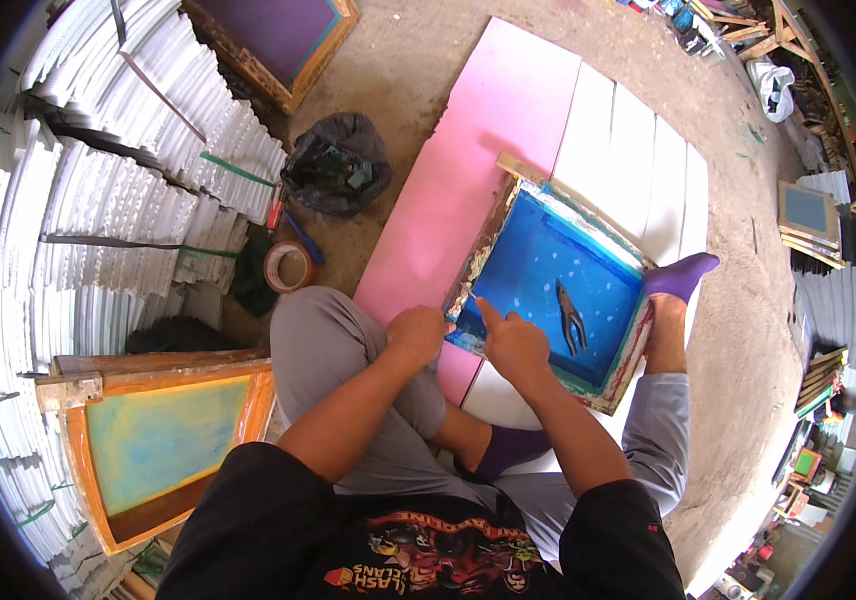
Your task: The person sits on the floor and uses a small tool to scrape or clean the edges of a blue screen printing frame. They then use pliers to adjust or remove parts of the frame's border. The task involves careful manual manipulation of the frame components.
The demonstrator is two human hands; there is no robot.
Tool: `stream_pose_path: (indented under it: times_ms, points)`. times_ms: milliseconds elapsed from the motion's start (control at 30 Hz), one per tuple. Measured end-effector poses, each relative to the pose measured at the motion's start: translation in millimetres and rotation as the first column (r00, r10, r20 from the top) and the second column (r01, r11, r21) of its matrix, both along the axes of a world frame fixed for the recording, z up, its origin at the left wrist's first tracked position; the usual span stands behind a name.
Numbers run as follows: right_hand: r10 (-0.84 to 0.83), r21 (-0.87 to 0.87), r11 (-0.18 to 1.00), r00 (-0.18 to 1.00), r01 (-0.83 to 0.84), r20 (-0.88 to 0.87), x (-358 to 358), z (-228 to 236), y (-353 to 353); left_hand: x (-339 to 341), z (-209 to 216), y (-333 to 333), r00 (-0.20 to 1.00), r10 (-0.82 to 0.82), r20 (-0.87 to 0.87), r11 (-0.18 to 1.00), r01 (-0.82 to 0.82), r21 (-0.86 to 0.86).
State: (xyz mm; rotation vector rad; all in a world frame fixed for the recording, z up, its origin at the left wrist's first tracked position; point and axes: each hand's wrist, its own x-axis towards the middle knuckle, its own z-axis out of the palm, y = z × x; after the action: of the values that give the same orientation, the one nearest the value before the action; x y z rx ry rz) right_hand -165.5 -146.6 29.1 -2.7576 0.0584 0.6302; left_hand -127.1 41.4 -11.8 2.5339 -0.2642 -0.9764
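Note:
A wooden screen-printing frame (483,245) with flaking, paint-crusted edges lies between my legs. Its blue mesh (528,250) is dotted with pale spots, and pliers (570,318) rest on it. At the frame's near left corner, my left hand (418,336) is closed beside the rim; whatever its fingers grip is hidden. My right hand (516,348) hangs over the near left part of the mesh, fingers curled and index finger pointing at the left rim. A small thin light tip shows by that finger, but I cannot make out what it belongs to.
Under the frame are a pink board (428,230) and white boards (638,150). To the left stand a black bag (338,165), a roll of brown tape (288,267), another screen frame (168,440) and tall stacks of white sheets (128,190). My socked foot (683,278) touches the frame's right side.

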Motion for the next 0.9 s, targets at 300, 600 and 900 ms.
stream_pose_path:
  times_ms: [300, 600, 900]
  points:
    - [-0.067, 0.269, 0.961, 0.997, 0.055, 0.036, -2, -24, -18, 2, 10, 2, 1.0, 0.002, -0.022, 1.0, -0.002, 0.022]
    - [-0.136, 0.575, 0.816, 0.946, -0.062, 0.295, -8, -81, -41, 1, 2, 3, 1.0, 0.005, 0.006, 1.0, -0.005, 0.006]
    - [-0.235, 0.586, 0.08, 0.586, 0.806, -0.775, 8, -39, -40, 1, 1, 9, 1.0, -0.001, 0.025, 0.999, 0.002, -0.041]
